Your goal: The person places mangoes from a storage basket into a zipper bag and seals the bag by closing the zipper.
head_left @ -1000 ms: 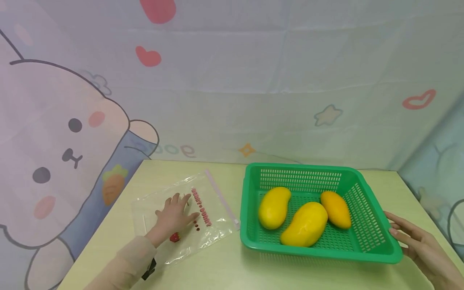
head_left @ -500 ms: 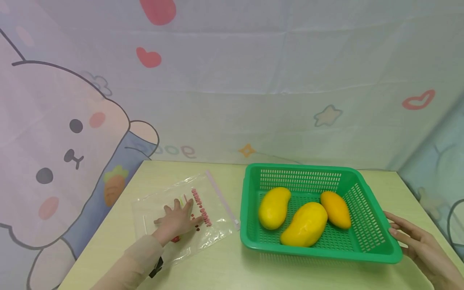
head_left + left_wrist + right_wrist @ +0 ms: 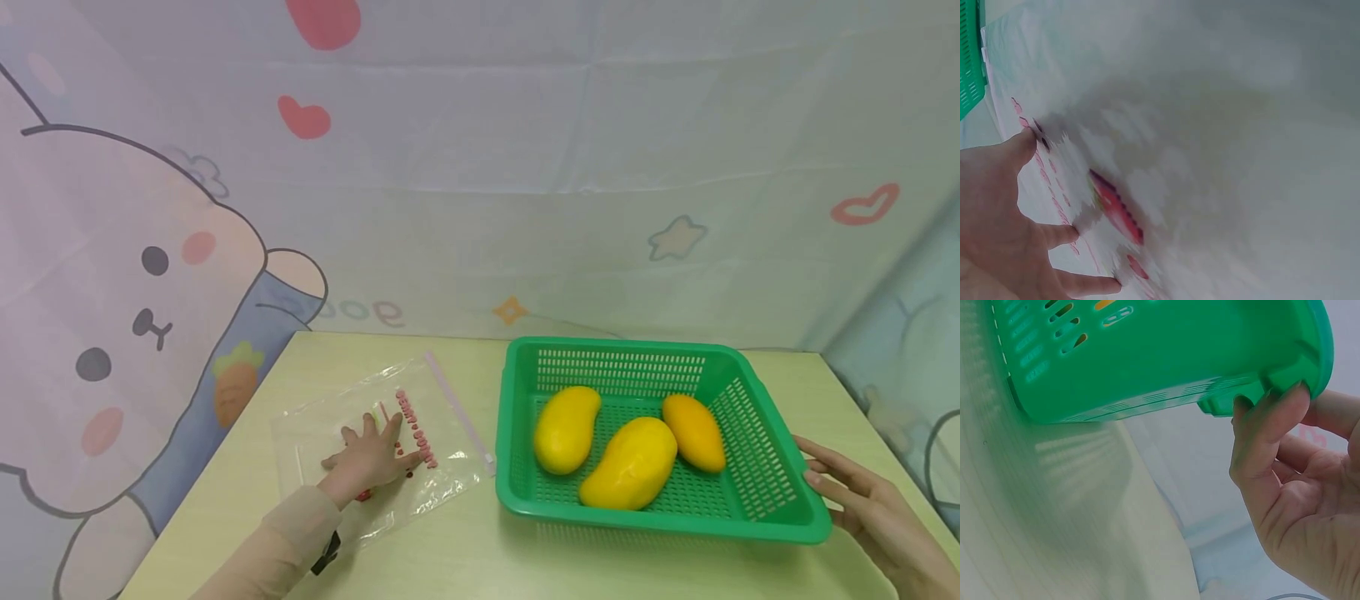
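My left hand, fingers spread, rests on a clear zip bag lying flat on the table. Pink lettering on the bag shows beside the fingers, and the left wrist view has a printed red strawberry near the fingertips. On the right, my right hand grips the right rim of a green plastic basket. Its thumb and fingers pinch round that rim in the right wrist view. Inside the basket lie three yellow mangoes: one at the left, a large one in front, and a smaller orange-yellow one.
The pale wooden table ends at a printed cloth backdrop behind it. A dark cable hangs beyond the table's right edge. The bag's pink zip edge lies close to the basket's left side.
My left hand has slid slightly right and down over the bag and settled, covering more of the strawberry print. The right hand, basket and mangoes stay put.
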`<control>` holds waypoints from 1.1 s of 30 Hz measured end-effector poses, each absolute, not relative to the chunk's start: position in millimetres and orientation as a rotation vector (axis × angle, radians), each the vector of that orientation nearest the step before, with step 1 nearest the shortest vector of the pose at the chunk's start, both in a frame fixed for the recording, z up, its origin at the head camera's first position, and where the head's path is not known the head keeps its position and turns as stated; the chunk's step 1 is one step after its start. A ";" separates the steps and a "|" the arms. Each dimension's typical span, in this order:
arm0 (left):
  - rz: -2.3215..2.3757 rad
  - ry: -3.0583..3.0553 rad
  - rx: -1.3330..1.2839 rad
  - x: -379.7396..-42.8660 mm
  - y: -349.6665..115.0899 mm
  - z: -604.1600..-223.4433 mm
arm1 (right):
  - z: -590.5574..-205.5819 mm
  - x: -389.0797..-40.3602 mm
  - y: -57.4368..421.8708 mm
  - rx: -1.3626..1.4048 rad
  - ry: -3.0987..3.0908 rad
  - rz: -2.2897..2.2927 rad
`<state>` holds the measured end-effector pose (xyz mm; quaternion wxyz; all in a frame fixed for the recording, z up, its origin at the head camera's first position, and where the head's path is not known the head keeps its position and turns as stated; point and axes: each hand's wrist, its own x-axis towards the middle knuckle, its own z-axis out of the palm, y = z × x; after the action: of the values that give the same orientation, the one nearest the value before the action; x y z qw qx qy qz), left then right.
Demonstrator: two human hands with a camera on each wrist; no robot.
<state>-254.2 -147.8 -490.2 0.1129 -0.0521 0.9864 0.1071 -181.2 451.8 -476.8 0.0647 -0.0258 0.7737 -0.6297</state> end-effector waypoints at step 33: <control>0.361 2.909 -0.020 -257.5 -163.3 -496.6 | -474.5 -180.1 451.8 -0.019 2.435 -1.716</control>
<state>-257.5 -163.3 -496.6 0.1048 -0.0069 0.9869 0.1225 -180.1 451.8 -474.5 0.0813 -0.0064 0.8147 -0.5741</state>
